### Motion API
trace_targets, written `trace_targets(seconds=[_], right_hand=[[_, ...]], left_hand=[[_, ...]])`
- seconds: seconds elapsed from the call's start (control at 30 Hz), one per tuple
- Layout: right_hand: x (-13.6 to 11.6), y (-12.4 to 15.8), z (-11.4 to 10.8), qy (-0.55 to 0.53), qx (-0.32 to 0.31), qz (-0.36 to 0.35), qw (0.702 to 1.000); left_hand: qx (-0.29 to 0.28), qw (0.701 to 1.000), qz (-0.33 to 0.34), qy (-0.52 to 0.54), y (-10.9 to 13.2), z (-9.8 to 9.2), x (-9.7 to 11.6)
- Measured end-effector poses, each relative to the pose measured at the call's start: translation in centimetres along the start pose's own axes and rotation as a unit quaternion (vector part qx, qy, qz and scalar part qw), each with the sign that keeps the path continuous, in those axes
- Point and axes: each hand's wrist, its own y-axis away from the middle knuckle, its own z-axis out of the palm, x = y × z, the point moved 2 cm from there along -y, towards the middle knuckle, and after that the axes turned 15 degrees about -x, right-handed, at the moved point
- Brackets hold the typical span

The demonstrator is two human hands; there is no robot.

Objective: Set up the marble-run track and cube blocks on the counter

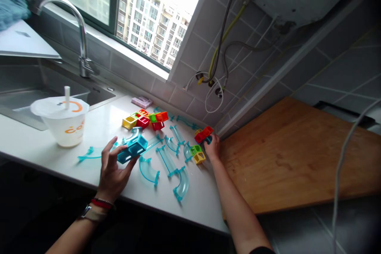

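Observation:
My left hand [114, 170] grips a pair of joined blue toy blocks [132, 149], hollow cubes with open sides, held above the counter. Over by the wooden board, my right hand [212, 147] has its fingers at a cluster with red blocks [203, 135] and a blue one; whether it has closed on a block is hard to make out. Green and yellow blocks [197, 154] sit just in front of that hand. Clear blue track pieces [166, 160], straight and curved, lie scattered between my hands. Further back is a group of yellow, red, green and orange blocks [143, 119].
A lidded plastic cup [64, 121] with a straw stands at the left, beside the sink [18, 87] and its tap [83, 39]. A pink packet [141, 101] lies near the wall. The wooden board [297, 158] borders the counter [196, 202] on the right.

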Motion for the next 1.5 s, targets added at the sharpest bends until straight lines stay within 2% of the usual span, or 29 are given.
trace_targets(seconds=[0.2, 0.43, 0.6, 0.8, 0.9, 1.0, 1.2, 1.3, 1.4, 1.5], right_hand=[[2.2, -1.4, -1.0, 0.067, -0.122, -0.044, 0.989], [3.1, -1.6, -1.3, 0.061, -0.153, -0.047, 0.985], [3.2, -1.3, -1.3, 0.012, -0.112, -0.012, 0.994], [2.4, -0.7, -1.9, -0.122, 0.027, 0.051, 0.991], [1.3, 0.5, -1.7, -0.220, 0.076, 0.060, 0.971], [-0.5, 2.4, -1.2, -0.326, 0.076, 0.050, 0.941], [-5.8, 7.5, 0.1, -0.513, -0.054, 0.020, 0.856], [-8.1, 9.5, 0.8, -0.569, -0.107, 0.014, 0.815], [-9.5, 10.7, 1.6, -0.605, -0.145, 0.012, 0.782], [-9.8, 11.1, 2.3, -0.629, -0.171, 0.010, 0.759]], left_hand=[[-0.004, 1.000, -0.002, 0.013, 0.1, -0.1, -0.2], [-0.012, 1.000, 0.004, 0.014, 0.1, -0.1, -0.2], [-0.010, 1.000, 0.008, 0.012, 0.0, -0.1, -0.1], [-0.011, 1.000, 0.013, 0.011, 0.0, -0.1, -0.1], [-0.016, 1.000, 0.016, 0.011, -0.1, 0.0, -0.2], [-0.022, 0.999, 0.021, 0.008, 0.0, 0.2, -0.5], [-0.041, 0.999, -0.014, 0.028, 0.3, 0.6, -1.4], [-0.050, 0.999, 0.002, -0.013, 0.2, 0.5, -1.0], [-0.050, 0.997, 0.032, -0.053, -0.1, 0.4, -0.3], [-0.061, 0.995, 0.050, -0.067, -0.5, 0.5, 0.3]])
